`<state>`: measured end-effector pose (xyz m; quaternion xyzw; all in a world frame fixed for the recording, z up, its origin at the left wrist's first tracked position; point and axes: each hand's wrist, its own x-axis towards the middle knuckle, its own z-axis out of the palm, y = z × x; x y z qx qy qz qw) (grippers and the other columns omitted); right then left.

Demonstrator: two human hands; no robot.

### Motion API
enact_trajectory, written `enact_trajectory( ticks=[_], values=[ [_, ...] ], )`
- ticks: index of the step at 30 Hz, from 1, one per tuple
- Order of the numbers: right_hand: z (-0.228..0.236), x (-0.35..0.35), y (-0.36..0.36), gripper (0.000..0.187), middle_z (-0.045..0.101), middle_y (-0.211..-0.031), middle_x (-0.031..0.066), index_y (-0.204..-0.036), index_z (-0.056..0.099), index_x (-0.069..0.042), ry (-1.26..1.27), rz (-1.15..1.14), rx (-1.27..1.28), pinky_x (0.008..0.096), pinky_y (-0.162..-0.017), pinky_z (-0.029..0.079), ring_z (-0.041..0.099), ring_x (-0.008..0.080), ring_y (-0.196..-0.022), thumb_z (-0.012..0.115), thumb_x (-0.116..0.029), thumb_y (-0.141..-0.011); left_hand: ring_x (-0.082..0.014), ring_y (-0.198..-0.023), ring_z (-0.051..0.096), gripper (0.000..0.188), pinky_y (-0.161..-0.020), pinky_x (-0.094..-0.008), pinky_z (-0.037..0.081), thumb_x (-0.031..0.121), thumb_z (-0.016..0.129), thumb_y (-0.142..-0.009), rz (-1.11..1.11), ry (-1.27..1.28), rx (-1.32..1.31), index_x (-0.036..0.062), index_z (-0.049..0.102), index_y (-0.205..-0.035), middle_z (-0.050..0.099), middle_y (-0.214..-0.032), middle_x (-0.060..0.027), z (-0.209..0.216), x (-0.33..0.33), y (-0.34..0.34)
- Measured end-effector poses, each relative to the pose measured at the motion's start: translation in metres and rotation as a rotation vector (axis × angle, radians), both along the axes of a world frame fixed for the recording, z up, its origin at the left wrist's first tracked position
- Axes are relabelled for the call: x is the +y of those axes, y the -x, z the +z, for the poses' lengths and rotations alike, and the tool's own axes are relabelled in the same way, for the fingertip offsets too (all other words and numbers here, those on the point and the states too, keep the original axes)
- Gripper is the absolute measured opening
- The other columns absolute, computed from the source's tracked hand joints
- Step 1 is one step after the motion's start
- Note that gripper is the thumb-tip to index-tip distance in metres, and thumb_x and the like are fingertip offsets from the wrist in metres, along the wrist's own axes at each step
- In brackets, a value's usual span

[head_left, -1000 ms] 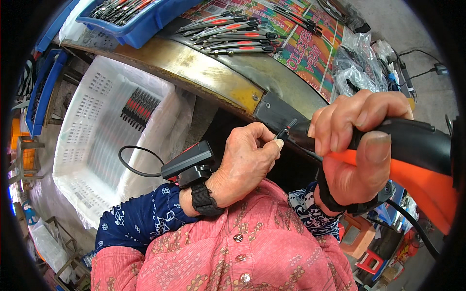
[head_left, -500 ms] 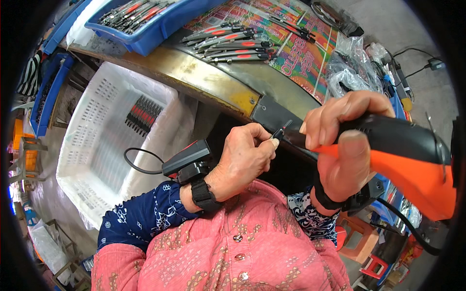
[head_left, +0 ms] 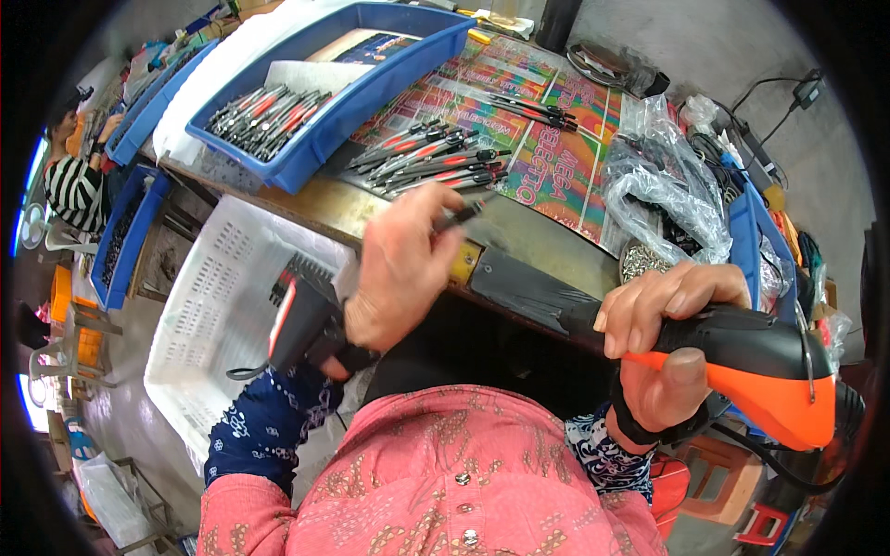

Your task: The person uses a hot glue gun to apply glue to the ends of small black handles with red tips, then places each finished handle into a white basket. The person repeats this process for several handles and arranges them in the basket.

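My left hand [head_left: 400, 264] is over the bench's near edge. Its fingers pinch a dark, slim pen-like piece [head_left: 459, 218], blurred by motion. Just beyond lies a pile of slim grey, black and orange pen-like pieces [head_left: 431, 157] on the bench. My right hand [head_left: 663, 324] is wrapped round an orange and black power screwdriver [head_left: 765, 375], held at the right in front of the bench; its tip is hard to make out against the dark bench edge. Both wrists wear dark straps.
A blue bin [head_left: 352, 116] of similar pieces stands on the bench. Below it is a white basket [head_left: 199, 324]. A few more pieces [head_left: 533, 111] lie on a colourful printed sheet. Clear plastic bags [head_left: 663, 185] and small metal parts [head_left: 642, 259] are at right. A person in stripes [head_left: 74, 190] is far left.
My left hand has moved away from the screwdriver's tip, up and left toward the pile, with the slim piece in its fingers. My right hand still holds the screwdriver. The view has shifted too.
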<state>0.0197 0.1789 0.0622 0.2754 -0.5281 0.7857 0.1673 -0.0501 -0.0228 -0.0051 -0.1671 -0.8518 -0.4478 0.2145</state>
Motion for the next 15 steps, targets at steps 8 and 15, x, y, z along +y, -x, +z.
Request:
enact_trajectory(
  ticks=[8, 15],
  values=[
    [-0.008, 0.012, 0.004, 0.041, 0.051, -0.066, 0.0066, -0.092, 0.043, -0.001, -0.019, -0.058, 0.029, 0.0277, -0.053, 0.047, 0.052, 0.0147, -0.054, 0.076, -0.006, -0.07, -0.0291, -0.076, 0.062, 0.019, -0.068, -0.0346, 0.048, 0.008, 0.063, -0.074, 0.3, 0.339, 0.226, 0.0013, 0.062, -0.092, 0.063, -0.083, -0.0141, 0.007, -0.031, 0.087],
    [-0.012, 0.021, 0.007, 0.04, 0.052, -0.065, 0.0069, -0.092, 0.042, -0.001, -0.031, -0.068, 0.026, 0.0271, -0.054, 0.046, 0.052, 0.0144, -0.056, 0.076, -0.005, -0.071, -0.0332, -0.081, 0.06, 0.016, -0.071, -0.0405, 0.048, 0.009, 0.065, -0.073, 0.246, 0.388, 0.22, 0.0045, 0.064, -0.088, 0.06, -0.084, -0.0135, -0.004, -0.038, 0.125]
  ],
)
